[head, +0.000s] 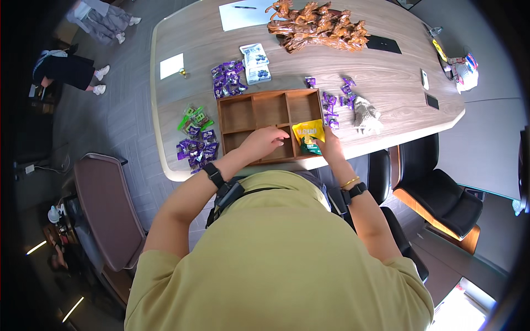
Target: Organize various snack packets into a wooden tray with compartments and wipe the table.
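Note:
A wooden tray with six compartments point(270, 93) lies on the table before me. My right hand point(330, 145) grips the right side of a yellow and green snack pouch point(308, 131) over the tray's near right compartment. Above the near middle compartment is my left hand point(267, 142), fingers bent and apart, holding nothing. Small purple-wrapped snacks point(198, 149) and green-edged packets point(195, 118) lie left of the tray. More purple packets lie in a pile point(228, 78) behind it and in a group point(330, 108) at its right. White and blue pouches point(257, 64) lie behind the tray.
A carved wooden sculpture point(316, 27) stands at the back of the table point(397, 70). A crumpled light cloth point(366, 116) lies at the right, with a phone point(432, 101) farther out. Black chairs point(441, 198) stand right, a brown chair point(109, 211) left. Two people stand at the upper left.

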`<action>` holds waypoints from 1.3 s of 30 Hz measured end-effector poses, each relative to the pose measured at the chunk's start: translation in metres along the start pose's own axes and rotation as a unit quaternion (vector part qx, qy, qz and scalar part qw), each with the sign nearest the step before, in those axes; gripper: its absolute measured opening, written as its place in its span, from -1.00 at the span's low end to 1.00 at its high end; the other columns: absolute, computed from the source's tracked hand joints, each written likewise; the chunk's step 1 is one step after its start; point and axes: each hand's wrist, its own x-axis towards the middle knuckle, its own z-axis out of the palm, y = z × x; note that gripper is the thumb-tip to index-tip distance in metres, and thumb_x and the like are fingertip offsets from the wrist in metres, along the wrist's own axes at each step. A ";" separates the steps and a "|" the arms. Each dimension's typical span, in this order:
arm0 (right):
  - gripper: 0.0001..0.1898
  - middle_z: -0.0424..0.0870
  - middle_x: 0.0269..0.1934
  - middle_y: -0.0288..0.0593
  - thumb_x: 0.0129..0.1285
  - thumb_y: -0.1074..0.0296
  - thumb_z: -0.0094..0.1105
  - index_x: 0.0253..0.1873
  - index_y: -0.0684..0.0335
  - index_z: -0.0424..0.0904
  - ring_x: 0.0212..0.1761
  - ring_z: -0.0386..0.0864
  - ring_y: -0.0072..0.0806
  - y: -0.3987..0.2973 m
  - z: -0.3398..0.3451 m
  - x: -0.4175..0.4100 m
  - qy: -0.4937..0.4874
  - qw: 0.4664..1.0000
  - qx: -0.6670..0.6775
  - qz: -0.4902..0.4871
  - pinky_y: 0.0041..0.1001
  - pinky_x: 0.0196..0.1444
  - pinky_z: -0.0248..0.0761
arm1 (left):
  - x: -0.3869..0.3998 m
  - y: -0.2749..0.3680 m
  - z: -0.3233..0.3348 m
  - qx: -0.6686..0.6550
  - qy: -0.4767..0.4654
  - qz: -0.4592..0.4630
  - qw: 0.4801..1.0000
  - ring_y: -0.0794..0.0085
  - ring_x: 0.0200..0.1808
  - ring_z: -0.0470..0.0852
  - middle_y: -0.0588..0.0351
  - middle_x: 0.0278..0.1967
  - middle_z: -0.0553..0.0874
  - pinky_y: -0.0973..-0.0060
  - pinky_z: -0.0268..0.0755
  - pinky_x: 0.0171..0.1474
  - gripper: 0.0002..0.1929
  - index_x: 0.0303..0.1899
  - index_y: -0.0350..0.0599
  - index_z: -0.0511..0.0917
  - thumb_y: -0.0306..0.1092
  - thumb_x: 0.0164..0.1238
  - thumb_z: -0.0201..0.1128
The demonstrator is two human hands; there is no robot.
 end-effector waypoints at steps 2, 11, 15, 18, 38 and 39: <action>-0.64 0.71 -0.20 0.17 0.20 0.25 0.39 -0.04 0.35 0.49 -0.11 0.67 0.09 0.011 -0.003 0.001 -0.015 1.000 0.022 -0.006 -0.08 -0.07 0.52 | 0.009 0.001 0.000 0.022 -0.007 0.034 0.999 0.16 -0.04 0.67 0.01 -0.07 0.72 0.28 0.52 0.04 -0.71 0.06 -0.12 0.63 -0.44 0.33 0.27; -0.76 0.63 -0.40 -0.21 0.39 0.24 0.25 -0.11 0.34 0.61 -0.36 0.51 -0.55 0.017 -0.017 -0.002 -0.082 0.942 0.298 0.133 -0.47 -0.30 0.38 | 0.059 0.000 0.013 0.031 0.059 0.169 0.983 0.11 0.15 0.62 -0.01 0.15 0.66 0.29 0.48 0.21 -0.66 0.17 -0.09 0.60 -0.41 0.40 0.22; -0.77 0.64 -0.27 -0.34 0.47 0.27 0.17 -0.03 0.36 0.61 -0.27 0.48 -0.69 0.006 -0.017 -0.007 -0.107 0.849 0.487 0.175 -0.56 -0.22 0.37 | 0.069 -0.006 0.016 -0.018 -0.023 0.131 0.991 0.15 0.21 0.61 -0.02 0.23 0.62 0.32 0.48 0.24 -0.59 0.25 -0.05 0.56 -0.38 0.39 0.25; -0.77 0.66 -0.21 -0.32 0.48 0.31 0.15 0.04 0.37 0.59 -0.21 0.52 -0.68 -0.003 -0.020 -0.014 -0.115 0.800 0.562 0.176 -0.58 -0.13 0.39 | 0.073 -0.003 0.013 -0.050 -0.028 0.111 0.992 0.18 0.18 0.64 -0.01 0.19 0.65 0.34 0.49 0.23 -0.58 0.25 -0.04 0.56 -0.40 0.37 0.27; -0.93 0.69 -0.07 -0.21 0.40 0.49 0.17 -0.07 0.26 0.53 -0.07 0.58 -0.58 0.010 -0.017 -0.022 0.037 0.753 0.649 0.102 -0.54 0.06 0.41 | 0.073 0.003 0.023 -0.389 0.013 -0.110 0.915 0.50 -0.06 0.70 0.09 -0.09 0.75 0.54 0.57 0.03 -0.77 0.02 -0.21 0.66 -0.51 0.36 0.28; -0.90 0.69 -0.06 -0.21 0.41 0.51 0.17 -0.03 0.26 0.52 -0.06 0.58 -0.58 0.004 -0.021 -0.022 0.040 0.759 0.640 0.109 -0.54 0.06 0.42 | 0.072 0.004 0.021 -0.426 0.036 -0.153 0.891 0.51 -0.09 0.70 0.10 -0.12 0.75 0.55 0.58 0.00 -0.80 -0.02 -0.21 0.67 -0.54 0.36 0.28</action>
